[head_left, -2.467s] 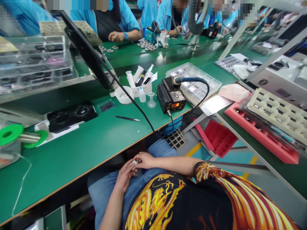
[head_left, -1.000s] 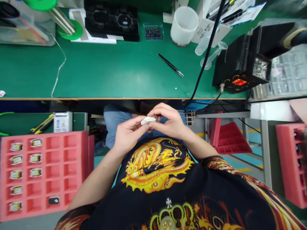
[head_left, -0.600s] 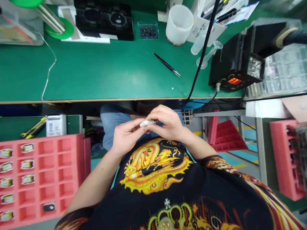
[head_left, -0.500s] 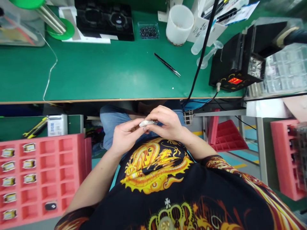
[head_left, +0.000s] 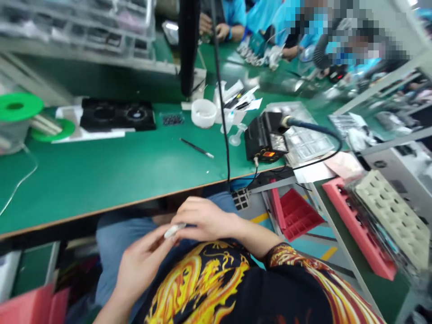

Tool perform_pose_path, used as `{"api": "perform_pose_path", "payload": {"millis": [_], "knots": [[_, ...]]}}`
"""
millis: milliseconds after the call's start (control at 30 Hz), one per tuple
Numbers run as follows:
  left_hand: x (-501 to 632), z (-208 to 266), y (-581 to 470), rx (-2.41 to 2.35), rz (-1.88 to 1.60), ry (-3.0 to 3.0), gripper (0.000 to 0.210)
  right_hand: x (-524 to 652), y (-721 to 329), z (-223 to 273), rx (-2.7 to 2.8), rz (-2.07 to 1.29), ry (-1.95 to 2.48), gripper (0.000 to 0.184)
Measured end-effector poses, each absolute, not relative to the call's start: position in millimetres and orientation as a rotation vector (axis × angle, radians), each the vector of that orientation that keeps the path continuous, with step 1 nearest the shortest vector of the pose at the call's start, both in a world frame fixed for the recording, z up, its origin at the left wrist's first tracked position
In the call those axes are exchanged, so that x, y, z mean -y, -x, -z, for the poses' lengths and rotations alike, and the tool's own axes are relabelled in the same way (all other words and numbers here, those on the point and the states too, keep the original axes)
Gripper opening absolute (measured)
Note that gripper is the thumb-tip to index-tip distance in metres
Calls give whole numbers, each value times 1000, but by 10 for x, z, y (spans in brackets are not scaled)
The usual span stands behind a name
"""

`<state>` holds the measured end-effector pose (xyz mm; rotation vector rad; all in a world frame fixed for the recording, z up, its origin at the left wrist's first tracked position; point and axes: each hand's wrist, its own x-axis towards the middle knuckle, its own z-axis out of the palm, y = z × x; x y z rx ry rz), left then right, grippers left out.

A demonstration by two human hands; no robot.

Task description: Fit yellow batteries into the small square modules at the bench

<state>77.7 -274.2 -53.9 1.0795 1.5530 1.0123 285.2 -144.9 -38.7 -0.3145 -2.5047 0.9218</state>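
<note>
Over my lap, just below the bench edge, both hands meet at a small whitish oval piece point(head_left: 173, 230). My left hand point(head_left: 143, 254) is closed, pinching that piece between thumb and fingers. From the other side, my right hand point(head_left: 202, 219) is closed on it too, its fingers bent over the far end and hiding part of it. A thin dark strip shows between the right thumb and fingers; I cannot tell what it is. Tweezers point(head_left: 196, 147) lie apart on the green bench point(head_left: 145, 166), beyond my hands.
A soldering station point(head_left: 266, 139) stands at the bench's right, near a white cup point(head_left: 204, 113) and a tray of small dark parts point(head_left: 172, 119). A solder spool point(head_left: 50, 126) is at left. Pink foam trays point(head_left: 357, 229) lie right. Co-workers' hands point(head_left: 221, 31) show across the bench.
My view has swung up and to the right, bringing co-workers and more trays into sight. Both hands stay together on the whitish piece.
</note>
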Motion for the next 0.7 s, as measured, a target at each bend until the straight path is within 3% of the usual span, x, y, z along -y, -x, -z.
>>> {"api": "perform_pose_path", "payload": {"millis": [233, 500, 700], "knots": [[2757, 407, -794, -1181, -997, -514, 56, 1376, -2903, 178, 2627, -977, -15, 38], [2918, 745, -861, -1129, -747, -254, 39, 1350, -2808, -41, 2641, -928, -361, 38], [3052, 971, -823, -1165, -697, -145, 39, 1268, -2758, -183, 2577, -1021, -491, 35]]}}
